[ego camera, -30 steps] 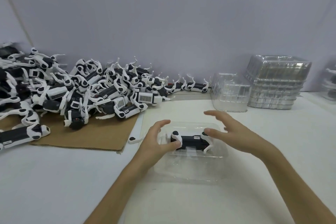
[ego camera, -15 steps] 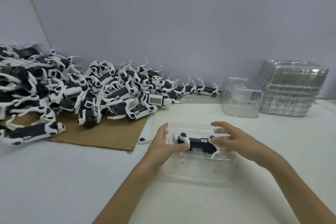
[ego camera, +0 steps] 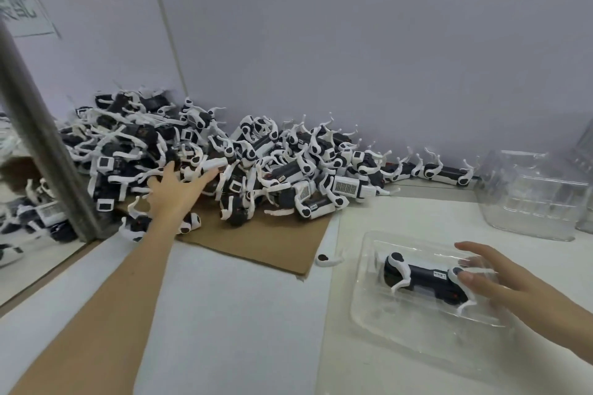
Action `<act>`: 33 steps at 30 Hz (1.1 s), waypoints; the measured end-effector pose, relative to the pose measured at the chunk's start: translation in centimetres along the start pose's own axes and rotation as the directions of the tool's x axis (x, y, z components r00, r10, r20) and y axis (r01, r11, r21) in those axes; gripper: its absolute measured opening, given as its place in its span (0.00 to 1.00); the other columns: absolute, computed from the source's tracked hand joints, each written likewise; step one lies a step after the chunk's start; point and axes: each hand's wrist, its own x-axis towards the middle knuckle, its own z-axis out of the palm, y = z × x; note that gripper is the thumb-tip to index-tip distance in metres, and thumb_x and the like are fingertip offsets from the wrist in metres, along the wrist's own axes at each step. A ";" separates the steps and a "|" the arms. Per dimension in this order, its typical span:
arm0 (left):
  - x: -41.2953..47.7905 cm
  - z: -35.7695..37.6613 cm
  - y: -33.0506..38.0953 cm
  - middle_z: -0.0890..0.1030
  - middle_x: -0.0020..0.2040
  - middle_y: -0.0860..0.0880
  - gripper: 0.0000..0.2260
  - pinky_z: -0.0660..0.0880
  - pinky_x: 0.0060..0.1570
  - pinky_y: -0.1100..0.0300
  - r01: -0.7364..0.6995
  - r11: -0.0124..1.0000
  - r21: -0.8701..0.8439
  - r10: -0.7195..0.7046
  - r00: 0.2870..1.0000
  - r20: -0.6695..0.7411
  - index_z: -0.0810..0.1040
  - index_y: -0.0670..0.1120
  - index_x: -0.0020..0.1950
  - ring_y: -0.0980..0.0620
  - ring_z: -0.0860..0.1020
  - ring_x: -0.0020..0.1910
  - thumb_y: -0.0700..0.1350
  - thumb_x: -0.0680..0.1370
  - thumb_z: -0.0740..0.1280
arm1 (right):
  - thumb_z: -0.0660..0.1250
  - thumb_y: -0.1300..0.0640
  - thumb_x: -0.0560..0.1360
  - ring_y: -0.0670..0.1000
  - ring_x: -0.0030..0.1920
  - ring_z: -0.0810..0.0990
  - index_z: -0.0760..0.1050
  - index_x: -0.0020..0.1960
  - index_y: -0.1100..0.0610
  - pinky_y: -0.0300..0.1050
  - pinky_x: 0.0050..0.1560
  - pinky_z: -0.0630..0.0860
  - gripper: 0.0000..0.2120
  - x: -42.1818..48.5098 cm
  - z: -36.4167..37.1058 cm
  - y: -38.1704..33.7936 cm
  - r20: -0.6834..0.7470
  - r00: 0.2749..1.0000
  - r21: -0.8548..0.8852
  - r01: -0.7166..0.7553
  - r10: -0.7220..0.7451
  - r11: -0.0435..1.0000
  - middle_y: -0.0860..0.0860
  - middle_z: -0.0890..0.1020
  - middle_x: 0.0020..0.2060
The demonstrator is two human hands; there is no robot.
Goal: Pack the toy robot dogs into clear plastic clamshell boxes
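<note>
A black-and-white toy robot dog (ego camera: pixel 423 277) lies on its side inside an open clear clamshell box (ego camera: pixel 414 317) on the white table at the right. My right hand (ego camera: pixel 494 279) hovers over the box's right end with fingers spread and relaxed, fingertips near the dog's rear. My left hand (ego camera: pixel 176 189) stretches far to the left with fingers straight, over the front of a big pile of toy robot dogs (ego camera: pixel 256 163) heaped on brown cardboard (ego camera: pixel 266 240). It holds nothing.
A loose white toy leg (ego camera: pixel 329 261) lies between the cardboard and the box. Empty clear clamshell boxes (ego camera: pixel 532 196) stand at the back right. A grey metal post (ego camera: pixel 45 144) rises at the left, with more toys behind it. The purple wall backs the pile.
My left hand left the clamshell box and reached left to the pile. My right hand stays over the box, fingers spread. The camera turned left.
</note>
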 end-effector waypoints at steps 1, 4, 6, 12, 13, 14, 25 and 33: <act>1.5 0.1 -1.0 0.56 0.81 0.42 0.50 0.61 0.73 0.35 -0.009 0.999 0.038 0.005 0.995 0.097 0.55 0.54 0.82 0.35 0.59 0.77 0.73 0.67 0.70 | 0.70 0.22 0.58 0.36 0.56 0.79 0.72 0.59 0.25 0.39 0.54 0.71 0.31 0.0 0.0 0.0 -0.006 1.000 -0.007 -0.001 0.001 1.000 0.36 0.80 0.57; 3.8 2.0 -1.8 0.56 0.82 0.45 0.52 0.60 0.75 0.40 -0.098 0.994 -0.054 0.108 0.961 0.254 0.50 0.54 0.83 0.40 0.59 0.79 0.69 0.68 0.73 | 0.66 0.17 0.51 0.30 0.54 0.77 0.70 0.63 0.26 0.39 0.53 0.71 0.41 0.3 0.2 0.4 -0.013 1.000 -0.042 -0.003 0.002 0.999 0.29 0.79 0.54; 3.4 3.9 -0.8 0.56 0.82 0.47 0.52 0.61 0.75 0.43 -0.112 0.962 -0.249 0.177 0.949 0.259 0.48 0.53 0.83 0.43 0.60 0.78 0.62 0.69 0.76 | 0.65 0.15 0.50 0.29 0.54 0.76 0.69 0.64 0.25 0.40 0.53 0.71 0.43 0.4 0.3 0.5 -0.028 1.000 -0.061 0.000 -0.002 0.998 0.28 0.78 0.54; 0.1 9.6 1.8 0.57 0.80 0.48 0.43 0.66 0.71 0.45 -0.263 0.928 -0.265 0.304 0.944 0.128 0.54 0.58 0.80 0.44 0.65 0.75 0.62 0.72 0.74 | 0.64 0.16 0.52 0.30 0.55 0.76 0.67 0.65 0.26 0.40 0.54 0.71 0.43 0.3 0.7 0.5 -0.034 0.999 -0.080 0.025 -0.028 0.996 0.26 0.77 0.54; -0.5 10.1 2.1 0.59 0.79 0.49 0.41 0.67 0.69 0.47 -0.289 0.921 -0.261 0.327 0.938 0.118 0.55 0.58 0.80 0.45 0.65 0.75 0.61 0.74 0.74 | 0.64 0.17 0.54 0.29 0.55 0.76 0.67 0.65 0.25 0.39 0.53 0.71 0.41 0.2 0.7 0.4 -0.027 0.999 -0.081 0.031 -0.034 0.996 0.26 0.76 0.54; -1.1 10.6 2.3 0.61 0.79 0.50 0.38 0.68 0.67 0.49 -0.322 0.914 -0.245 0.355 0.929 0.102 0.56 0.58 0.80 0.46 0.66 0.74 0.59 0.75 0.73 | 0.64 0.19 0.56 0.29 0.54 0.76 0.67 0.65 0.25 0.38 0.52 0.71 0.38 0.1 0.8 0.2 -0.018 0.999 -0.076 0.039 -0.041 0.996 0.26 0.76 0.54; -8.1 12.8 5.3 0.79 0.64 0.53 0.19 0.75 0.52 0.55 -0.388 0.895 -0.219 0.403 0.915 0.027 0.74 0.55 0.72 0.56 0.75 0.48 0.50 0.80 0.66 | 0.67 0.32 0.67 0.30 0.53 0.76 0.70 0.60 0.24 0.36 0.51 0.71 0.21 -0.5 1.1 -0.7 0.031 0.999 -0.081 0.031 -0.029 0.996 0.35 0.79 0.56; -12.8 13.3 7.0 0.82 0.60 0.57 0.13 0.78 0.55 0.58 -0.282 0.773 -0.568 0.410 0.905 0.109 0.81 0.50 0.65 0.53 0.81 0.54 0.50 0.82 0.67 | 0.64 0.17 0.56 0.31 0.52 0.78 0.69 0.65 0.27 0.42 0.52 0.73 0.39 -0.3 0.6 0.0 0.001 1.000 -0.150 0.018 -0.018 0.989 0.29 0.79 0.53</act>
